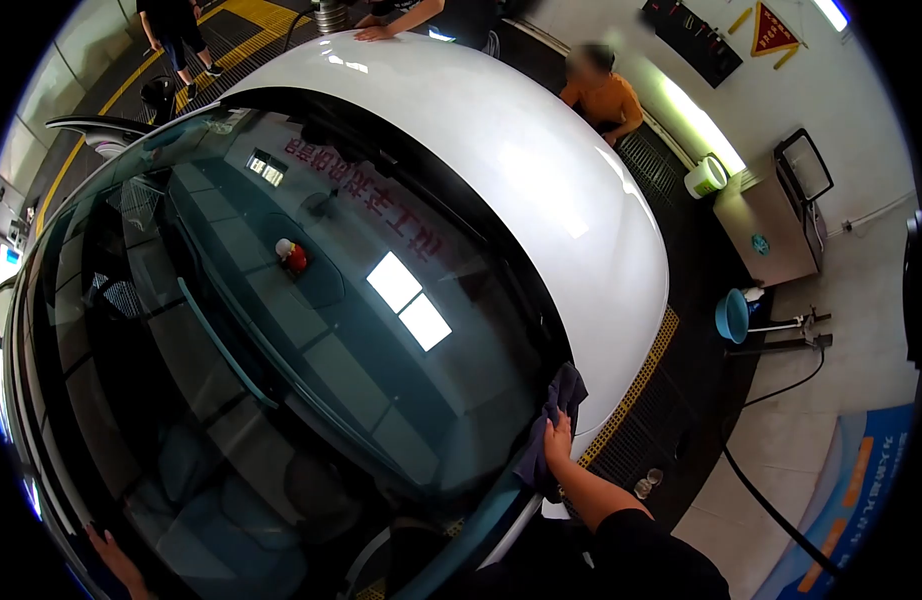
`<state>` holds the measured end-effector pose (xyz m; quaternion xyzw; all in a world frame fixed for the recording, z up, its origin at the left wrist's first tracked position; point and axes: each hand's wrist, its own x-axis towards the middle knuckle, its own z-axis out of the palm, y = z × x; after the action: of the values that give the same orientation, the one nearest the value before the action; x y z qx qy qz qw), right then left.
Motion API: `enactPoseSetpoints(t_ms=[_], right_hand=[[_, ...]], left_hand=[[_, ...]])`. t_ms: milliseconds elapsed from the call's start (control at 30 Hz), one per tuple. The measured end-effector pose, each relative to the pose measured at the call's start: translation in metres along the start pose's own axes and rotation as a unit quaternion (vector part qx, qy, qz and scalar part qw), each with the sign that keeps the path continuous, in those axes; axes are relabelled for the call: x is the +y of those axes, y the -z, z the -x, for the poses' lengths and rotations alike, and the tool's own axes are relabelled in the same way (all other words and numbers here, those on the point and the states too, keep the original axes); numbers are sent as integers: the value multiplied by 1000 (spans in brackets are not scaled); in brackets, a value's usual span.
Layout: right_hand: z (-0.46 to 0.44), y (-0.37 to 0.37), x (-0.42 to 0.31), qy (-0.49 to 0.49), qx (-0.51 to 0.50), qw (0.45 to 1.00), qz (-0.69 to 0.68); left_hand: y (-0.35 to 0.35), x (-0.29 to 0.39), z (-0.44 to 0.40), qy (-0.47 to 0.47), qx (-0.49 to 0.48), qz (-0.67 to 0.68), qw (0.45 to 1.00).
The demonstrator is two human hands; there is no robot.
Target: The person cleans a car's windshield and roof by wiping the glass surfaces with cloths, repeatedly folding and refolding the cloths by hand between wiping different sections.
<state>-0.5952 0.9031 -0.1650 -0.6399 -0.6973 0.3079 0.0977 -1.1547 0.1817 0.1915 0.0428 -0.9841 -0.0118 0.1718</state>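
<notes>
My right hand (pixel 558 442) presses a dark purple cloth (pixel 564 395) against the lower corner of the windshield (pixel 311 270), beside the white hood (pixel 501 160). Part of the cloth bunches up past the fingers, and the rest hangs below the hand. Far to the left, at the bottom edge of the view, my left hand (pixel 116 562) rests near the top edge of the windshield with its fingers stretched out and nothing in them. Behind the glass a small red and white figure (pixel 294 257) stands on the dashboard.
One person (pixel 606 95) in orange crouches by the front of the car. Another person's hand (pixel 376 32) touches the hood's far side, and a third person (pixel 176 35) stands farther back. A blue basin (pixel 732 315), a white bucket (pixel 706 177) and a black hose (pixel 771 510) line the right.
</notes>
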Motion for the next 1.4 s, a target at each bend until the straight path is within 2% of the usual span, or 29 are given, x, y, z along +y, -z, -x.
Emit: enactPoseSetpoints(t_ms=[67,100,133,167,233,267,300,333,367,400,500,600,700,733,767,800,833,900,1000,1100,1200,1267,1300,1400], right_hand=[[1,-3,-15,-75,22,997,1],[4,-3,-27,-71,21,997,-26],[6,-5,-39,-66,21,996,-52],[7,-8,-56,-60,19,995,-78],[8,-26,-96,-19,39,965,-259],[4,-23,-127,-9,-19,942,-334],[9,-1,-183,10,-17,940,-341],[2,-6,-205,-76,-123,825,-547],[-4,-11,-227,-203,-183,662,-698],[-2,-4,-259,-218,-247,555,-764],[-5,24,-323,-184,-383,394,-815],[-15,35,-330,-76,-433,353,-826],[-43,19,-292,-100,-351,570,-736],[-61,-2,-263,-81,-318,686,-649],[-65,3,-246,-131,-230,819,-509],[-64,-1,-234,-120,-130,873,-455],[-68,-14,-212,-73,-60,891,-445],[-61,-5,-209,27,-19,933,-360],[-44,21,-250,191,6,956,-220],[-50,19,-294,287,-42,949,-119],[-64,-34,-315,273,-79,959,-1],[-61,-79,-315,242,-140,959,53],[-54,-75,-319,260,-107,955,100],[-82,-79,-311,255,-104,959,68]], left_hand=[[-5,-6,-4,-31,10,7,999],[-6,-9,-7,-46,15,11,999],[-7,-12,-8,-40,16,-63,997],[-9,-12,-8,-42,19,-64,997],[-9,-12,-8,-48,22,-71,996],[-10,-8,-6,-34,24,-39,998],[-8,-6,-6,-36,12,-63,997],[-4,-4,-7,-38,0,-87,996],[-1,-2,-7,-41,-11,-110,993],[-1,0,-7,-34,-9,-124,992],[14,29,1,0,-26,-104,994],[2,5,-15,-29,-22,-90,995],[1,-3,-15,-29,-25,-76,996],[4,3,-9,-26,-29,-88,995],[11,15,-4,-22,-32,-100,994],[12,17,-4,-27,-27,-96,995],[13,18,-2,-32,-23,-93,995],[15,19,-1,-37,-19,-87,995],[17,22,0,-40,-20,-79,996],[18,18,-3,-38,-20,-60,997],[26,24,-3,-38,-50,-28,998],[82,114,31,-43,-104,-26,993],[83,120,33,-43,-103,-18,994],[88,122,35,-39,-103,-14,994]])
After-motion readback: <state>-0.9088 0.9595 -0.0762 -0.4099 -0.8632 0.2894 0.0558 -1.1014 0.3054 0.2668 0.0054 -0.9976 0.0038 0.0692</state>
